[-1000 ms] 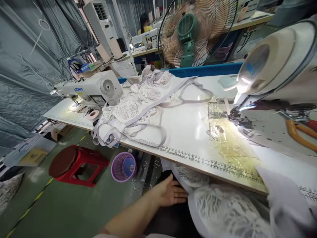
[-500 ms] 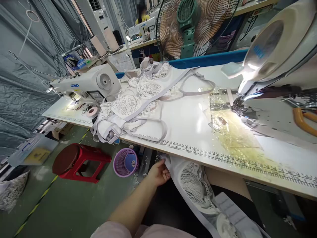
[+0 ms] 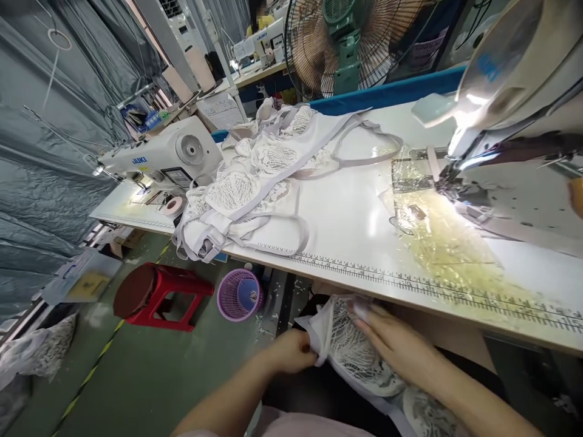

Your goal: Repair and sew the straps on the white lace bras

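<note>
A white lace bra [image 3: 346, 340] lies over my lap below the table edge, its cup upward. My left hand [image 3: 294, 352] is closed on the bra's pale band at the cup's left end. Over the cup's right side, my right hand [image 3: 387, 331] reaches with fingers stretched out, touching the lace; its fingertips are slightly blurred. The second cup [image 3: 428, 413] hangs partly beneath my right forearm. On the table, a heap of similar white lace bras [image 3: 255, 182] lies to the left, straps trailing toward the middle.
A sewing machine [image 3: 501, 121] with a lit needle stands at right; another sewing machine [image 3: 168, 155] is at left. A ruler strip [image 3: 364, 272] runs along the table's front edge. Below are a purple basket [image 3: 239, 297] and red stool [image 3: 182, 297]. A fan [image 3: 348, 48] stands behind.
My right hand has come into view onto the lace cup. My left hand has moved lower, bringing the bra's end down and folding it. The view has shifted slightly.
</note>
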Motion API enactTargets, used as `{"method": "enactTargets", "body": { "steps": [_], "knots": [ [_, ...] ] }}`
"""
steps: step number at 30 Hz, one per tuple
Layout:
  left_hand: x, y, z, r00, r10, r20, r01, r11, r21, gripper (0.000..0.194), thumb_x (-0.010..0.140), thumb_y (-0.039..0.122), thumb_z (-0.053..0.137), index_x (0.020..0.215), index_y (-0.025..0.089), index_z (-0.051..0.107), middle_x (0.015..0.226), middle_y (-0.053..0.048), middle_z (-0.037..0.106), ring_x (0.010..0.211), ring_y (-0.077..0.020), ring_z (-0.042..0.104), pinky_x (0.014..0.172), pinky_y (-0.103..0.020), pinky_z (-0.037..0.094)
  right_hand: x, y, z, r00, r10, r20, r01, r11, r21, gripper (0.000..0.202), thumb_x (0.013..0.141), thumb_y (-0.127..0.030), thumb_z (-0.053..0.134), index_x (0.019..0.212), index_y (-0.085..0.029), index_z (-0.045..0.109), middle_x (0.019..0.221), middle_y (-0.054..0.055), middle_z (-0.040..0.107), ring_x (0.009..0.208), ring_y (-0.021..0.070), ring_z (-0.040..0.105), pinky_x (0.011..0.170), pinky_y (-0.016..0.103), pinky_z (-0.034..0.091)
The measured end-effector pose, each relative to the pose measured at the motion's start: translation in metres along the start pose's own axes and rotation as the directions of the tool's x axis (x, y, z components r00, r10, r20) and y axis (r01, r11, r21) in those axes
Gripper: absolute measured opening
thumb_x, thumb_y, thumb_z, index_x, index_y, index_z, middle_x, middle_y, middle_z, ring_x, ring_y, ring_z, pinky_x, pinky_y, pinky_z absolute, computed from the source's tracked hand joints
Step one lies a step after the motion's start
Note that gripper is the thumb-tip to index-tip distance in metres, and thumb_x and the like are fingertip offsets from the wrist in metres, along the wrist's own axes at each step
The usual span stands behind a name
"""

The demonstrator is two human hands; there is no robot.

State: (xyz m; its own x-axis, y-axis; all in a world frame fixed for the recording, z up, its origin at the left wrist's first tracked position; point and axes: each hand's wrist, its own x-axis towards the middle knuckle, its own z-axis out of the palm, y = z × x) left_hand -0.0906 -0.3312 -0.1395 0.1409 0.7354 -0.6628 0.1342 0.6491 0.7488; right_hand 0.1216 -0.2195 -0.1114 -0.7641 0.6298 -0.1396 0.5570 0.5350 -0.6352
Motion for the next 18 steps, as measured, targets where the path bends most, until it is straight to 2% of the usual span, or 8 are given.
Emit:
{"method": "enactTargets", "body": {
  "steps": [2, 4, 7, 11, 14, 16, 18],
  "knots": [
    [-0.004, 0.001, 0.004, 1.000, 0.023, 0.012, -0.023, 0.999, 0.039, 0.016, 0.055, 0.002, 0.050, 0.060, 0.015, 0.058, 0.059, 0.006, 0.052, 0.062, -0.0085, 0.043, 0.059, -0.018, 0.034, 0.025, -0.010, 0.017, 1.000, -0.016, 0.022, 0.017, 1.000, -0.017, 0.038, 0.092, -0.031, 0.023, 0.106, -0.019, 0.056, 0.120, 0.012, 0.054, 0.108, 0.0208, 0.054, 0.090, 0.033, 0.043],
    [-0.007, 0.000, 0.004, 0.999, 0.028, -0.047, -0.024, 0.996, 0.083, 0.015, 0.059, 0.004, 0.049, 0.063, 0.014, 0.059, 0.062, 0.005, 0.053, 0.062, -0.0086, 0.045, 0.061, -0.019, 0.036, 0.032, -0.013, 0.030, 0.999, -0.005, 0.041, 0.007, 0.999, -0.038, 0.037, 0.091, -0.030, 0.024, 0.103, -0.017, 0.056, 0.114, 0.014, 0.056, 0.100, 0.0234, 0.057, 0.085, 0.037, 0.045],
    [-0.011, -0.007, -0.007, 0.973, -0.002, -0.231, 0.035, 0.990, 0.139, 0.016, 0.066, 0.008, 0.046, 0.072, 0.014, 0.060, 0.059, 0.004, 0.050, 0.054, -0.0079, 0.044, 0.055, -0.019, 0.036, 0.019, -0.008, 0.040, 0.996, 0.004, 0.088, 0.001, 0.998, -0.062, 0.036, 0.090, -0.028, 0.025, 0.087, -0.016, 0.059, 0.098, 0.014, 0.058, 0.084, 0.0254, 0.060, 0.075, 0.041, 0.047],
    [-0.018, -0.017, -0.033, 0.925, -0.027, -0.378, 0.118, 0.968, 0.221, 0.010, 0.071, 0.016, 0.050, 0.074, 0.013, 0.059, 0.057, 0.002, 0.050, 0.051, -0.0107, 0.046, 0.053, -0.022, 0.039, 0.000, -0.002, 0.048, 0.990, -0.003, 0.144, 0.007, 1.000, -0.027, 0.029, 0.087, -0.022, 0.029, 0.079, -0.019, 0.057, 0.091, 0.009, 0.059, 0.080, 0.0208, 0.059, 0.071, 0.034, 0.046],
    [-0.012, -0.005, -0.052, 0.855, 0.073, -0.514, 0.129, 0.929, 0.346, 0.016, 0.074, 0.021, 0.053, 0.086, 0.012, 0.059, 0.075, -0.005, 0.058, 0.074, -0.0188, 0.055, 0.069, -0.030, 0.044, 0.001, -0.001, 0.053, 0.990, 0.029, 0.136, -0.032, 0.999, 0.013, 0.034, 0.090, -0.026, 0.024, 0.077, -0.018, 0.054, 0.084, 0.009, 0.058, 0.076, 0.0204, 0.059, 0.070, 0.033, 0.046],
    [0.004, 0.012, -0.060, 0.810, 0.178, -0.558, 0.096, 0.900, 0.426, 0.022, 0.079, 0.020, 0.048, 0.098, 0.013, 0.056, 0.096, -0.010, 0.059, 0.095, -0.0220, 0.053, 0.083, -0.035, 0.041, 0.003, -0.002, 0.056, 0.992, 0.056, 0.117, -0.061, 0.997, 0.039, 0.037, 0.091, -0.031, 0.021, 0.075, -0.018, 0.052, 0.080, 0.010, 0.058, 0.074, 0.0214, 0.059, 0.069, 0.034, 0.045],
    [0.031, 0.030, -0.062, 0.822, 0.256, -0.508, 0.030, 0.872, 0.489, 0.022, 0.080, 0.018, 0.045, 0.099, 0.016, 0.057, 0.108, -0.010, 0.058, 0.105, -0.0211, 0.050, 0.091, -0.035, 0.037, 0.004, -0.004, 0.056, 0.992, 0.072, 0.100, -0.080, 0.994, 0.071, 0.036, 0.091, -0.034, 0.022, 0.072, -0.019, 0.050, 0.076, 0.008, 0.058, 0.071, 0.0209, 0.059, 0.066, 0.033, 0.044]
  ]
}}
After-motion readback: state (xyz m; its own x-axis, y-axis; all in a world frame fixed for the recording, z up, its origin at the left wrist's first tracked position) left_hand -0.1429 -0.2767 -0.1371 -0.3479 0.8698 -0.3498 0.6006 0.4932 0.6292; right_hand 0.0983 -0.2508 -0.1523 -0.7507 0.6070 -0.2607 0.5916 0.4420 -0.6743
